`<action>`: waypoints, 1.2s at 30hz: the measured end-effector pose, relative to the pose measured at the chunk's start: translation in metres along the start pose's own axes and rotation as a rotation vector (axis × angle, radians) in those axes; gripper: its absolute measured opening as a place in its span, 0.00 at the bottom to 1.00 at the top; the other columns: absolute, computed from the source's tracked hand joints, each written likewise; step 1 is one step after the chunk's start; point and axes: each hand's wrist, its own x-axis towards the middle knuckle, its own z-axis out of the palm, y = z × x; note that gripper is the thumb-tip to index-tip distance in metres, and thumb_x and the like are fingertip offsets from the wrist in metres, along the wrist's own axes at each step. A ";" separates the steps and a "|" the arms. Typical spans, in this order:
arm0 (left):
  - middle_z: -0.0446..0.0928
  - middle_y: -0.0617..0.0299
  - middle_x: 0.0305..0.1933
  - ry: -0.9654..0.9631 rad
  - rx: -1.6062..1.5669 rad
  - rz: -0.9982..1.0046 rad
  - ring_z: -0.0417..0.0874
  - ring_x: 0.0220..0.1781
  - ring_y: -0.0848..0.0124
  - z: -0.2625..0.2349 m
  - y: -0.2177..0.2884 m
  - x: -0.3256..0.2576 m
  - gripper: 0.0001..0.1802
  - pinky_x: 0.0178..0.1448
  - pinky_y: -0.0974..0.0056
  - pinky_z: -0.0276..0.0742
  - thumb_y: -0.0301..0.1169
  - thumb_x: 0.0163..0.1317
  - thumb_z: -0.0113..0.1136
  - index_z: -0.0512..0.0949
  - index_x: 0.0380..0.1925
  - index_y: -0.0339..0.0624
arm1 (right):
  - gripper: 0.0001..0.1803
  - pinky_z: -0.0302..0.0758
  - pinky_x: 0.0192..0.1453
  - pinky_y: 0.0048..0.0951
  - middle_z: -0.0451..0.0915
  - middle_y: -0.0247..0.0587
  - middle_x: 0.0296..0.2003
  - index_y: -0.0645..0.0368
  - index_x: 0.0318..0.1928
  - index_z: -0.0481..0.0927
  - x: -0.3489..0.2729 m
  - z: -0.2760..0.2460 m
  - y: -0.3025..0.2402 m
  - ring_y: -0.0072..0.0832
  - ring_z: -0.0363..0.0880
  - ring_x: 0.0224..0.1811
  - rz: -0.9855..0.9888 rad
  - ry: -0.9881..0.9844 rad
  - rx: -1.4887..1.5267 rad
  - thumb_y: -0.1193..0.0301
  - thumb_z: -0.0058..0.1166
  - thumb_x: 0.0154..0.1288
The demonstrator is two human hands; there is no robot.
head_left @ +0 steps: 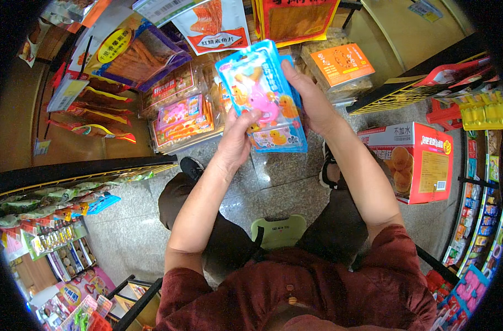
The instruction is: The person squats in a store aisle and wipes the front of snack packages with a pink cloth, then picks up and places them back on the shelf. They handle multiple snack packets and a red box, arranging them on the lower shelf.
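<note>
A small stack of blue packets [264, 91] is between my two hands, in front of the low shelf. The top packet shows yellow duck figures and a pink shape behind a clear window. My left hand [237, 140] grips the lower left edge, its thumb pressed on the front. On the other side, my right hand [312, 102] is closed round the right edge, the thumb near the upper corner and the fingers hidden behind. Just left of the stack, clear-wrapped packs with a pink packet [181, 112] among them lie on the shelf.
Snack bags hang above the shelf, one of them purple [144, 52]. An orange-labelled pack [340, 65] lies at right. A red and white carton [409, 165] stands on the floor by my right arm. Beneath me is a green stool [278, 231]. Stocked racks line both sides.
</note>
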 end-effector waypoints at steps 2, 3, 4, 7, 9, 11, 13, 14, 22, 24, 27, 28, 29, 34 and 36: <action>0.72 0.59 0.57 0.026 -0.009 0.042 0.74 0.59 0.68 0.003 0.002 -0.002 0.30 0.63 0.59 0.70 0.33 0.59 0.60 0.62 0.60 0.40 | 0.30 0.79 0.50 0.31 0.79 0.42 0.49 0.62 0.57 0.71 0.000 0.005 -0.001 0.26 0.81 0.45 -0.020 -0.005 -0.022 0.50 0.52 0.66; 0.73 0.59 0.57 0.034 0.012 0.076 0.75 0.58 0.67 0.007 -0.003 0.001 0.30 0.63 0.59 0.70 0.35 0.59 0.60 0.62 0.60 0.41 | 0.30 0.79 0.49 0.30 0.79 0.42 0.48 0.62 0.57 0.71 0.000 0.002 -0.003 0.26 0.81 0.45 -0.019 -0.019 -0.035 0.51 0.53 0.66; 0.73 0.59 0.56 0.048 0.042 0.110 0.75 0.58 0.67 0.008 -0.003 0.001 0.31 0.62 0.58 0.71 0.37 0.59 0.59 0.62 0.60 0.41 | 0.30 0.79 0.49 0.29 0.79 0.42 0.48 0.62 0.57 0.71 0.000 0.004 -0.004 0.26 0.81 0.45 -0.013 -0.033 -0.025 0.51 0.53 0.65; 0.73 0.59 0.56 0.082 0.047 0.160 0.75 0.58 0.67 0.008 -0.001 0.001 0.30 0.62 0.59 0.71 0.37 0.60 0.59 0.63 0.60 0.41 | 0.30 0.79 0.48 0.28 0.79 0.42 0.48 0.62 0.57 0.71 0.001 0.007 -0.002 0.26 0.81 0.45 0.007 -0.051 -0.088 0.51 0.54 0.65; 0.71 0.58 0.57 0.100 0.000 0.164 0.74 0.59 0.68 0.006 0.003 0.004 0.29 0.62 0.59 0.71 0.33 0.60 0.59 0.62 0.60 0.40 | 0.31 0.80 0.48 0.29 0.79 0.42 0.47 0.62 0.57 0.71 0.000 0.004 0.000 0.26 0.81 0.45 0.063 -0.067 -0.158 0.50 0.54 0.64; 0.71 0.58 0.57 0.111 -0.001 0.207 0.74 0.58 0.67 0.002 0.008 0.007 0.29 0.62 0.59 0.71 0.34 0.60 0.59 0.62 0.60 0.40 | 0.32 0.80 0.48 0.29 0.79 0.42 0.47 0.63 0.57 0.70 0.000 0.000 0.003 0.26 0.81 0.45 0.132 -0.146 -0.192 0.50 0.55 0.64; 0.71 0.58 0.57 0.142 -0.018 0.212 0.74 0.58 0.67 -0.002 0.013 0.009 0.29 0.62 0.59 0.71 0.33 0.60 0.60 0.62 0.60 0.41 | 0.32 0.79 0.37 0.25 0.81 0.40 0.39 0.62 0.54 0.73 0.001 -0.004 0.006 0.23 0.80 0.35 0.220 -0.119 -0.332 0.48 0.55 0.62; 0.72 0.58 0.57 0.165 -0.027 0.185 0.74 0.58 0.67 -0.004 0.015 0.010 0.29 0.62 0.59 0.70 0.33 0.60 0.60 0.62 0.60 0.42 | 0.31 0.78 0.32 0.23 0.81 0.39 0.35 0.62 0.53 0.74 0.003 -0.005 0.008 0.22 0.80 0.30 0.252 -0.127 -0.388 0.47 0.56 0.61; 0.73 0.57 0.58 0.143 -0.130 0.241 0.77 0.57 0.66 -0.022 0.035 0.016 0.29 0.60 0.59 0.75 0.32 0.62 0.58 0.61 0.61 0.41 | 0.30 0.65 0.09 0.20 0.79 0.38 0.21 0.61 0.42 0.76 0.000 0.008 0.019 0.20 0.75 0.14 0.187 -0.210 -0.421 0.45 0.61 0.55; 0.72 0.57 0.58 0.110 -0.156 0.199 0.76 0.58 0.66 -0.026 0.037 0.017 0.29 0.60 0.59 0.75 0.33 0.62 0.59 0.62 0.61 0.40 | 0.30 0.66 0.09 0.21 0.79 0.38 0.21 0.61 0.40 0.76 -0.006 0.015 0.019 0.21 0.77 0.15 0.176 -0.117 -0.488 0.46 0.62 0.53; 0.72 0.54 0.59 0.083 -0.181 0.174 0.76 0.59 0.62 -0.027 0.035 0.019 0.30 0.62 0.55 0.73 0.39 0.64 0.58 0.63 0.61 0.39 | 0.29 0.66 0.09 0.21 0.79 0.38 0.21 0.60 0.40 0.76 -0.007 0.020 0.011 0.22 0.79 0.17 0.251 -0.096 -0.497 0.47 0.64 0.52; 0.72 0.53 0.59 0.058 -0.196 0.181 0.76 0.59 0.61 -0.027 0.034 0.020 0.31 0.63 0.54 0.72 0.42 0.64 0.58 0.63 0.61 0.38 | 0.29 0.66 0.09 0.21 0.79 0.38 0.21 0.60 0.40 0.76 -0.008 0.022 0.010 0.22 0.79 0.17 0.254 -0.076 -0.496 0.46 0.64 0.52; 0.72 0.53 0.60 0.083 -0.167 0.178 0.75 0.60 0.60 -0.027 0.032 0.020 0.32 0.64 0.54 0.72 0.43 0.64 0.58 0.63 0.62 0.38 | 0.29 0.66 0.09 0.21 0.79 0.38 0.21 0.60 0.39 0.77 -0.009 0.024 0.009 0.22 0.79 0.17 0.260 -0.055 -0.496 0.46 0.64 0.52; 0.68 0.52 0.64 0.011 -0.280 0.158 0.70 0.64 0.56 -0.030 0.028 0.015 0.36 0.68 0.49 0.65 0.49 0.64 0.56 0.60 0.64 0.39 | 0.28 0.69 0.12 0.22 0.79 0.37 0.21 0.60 0.36 0.78 -0.012 0.027 0.004 0.23 0.80 0.18 0.264 -0.035 -0.489 0.46 0.64 0.51; 0.66 0.52 0.66 -0.065 -0.323 0.167 0.68 0.66 0.55 -0.032 0.029 0.011 0.37 0.69 0.48 0.63 0.50 0.64 0.55 0.59 0.65 0.40 | 0.28 0.70 0.14 0.21 0.79 0.37 0.22 0.60 0.36 0.78 -0.014 0.026 0.000 0.23 0.80 0.18 0.325 -0.036 -0.493 0.46 0.64 0.52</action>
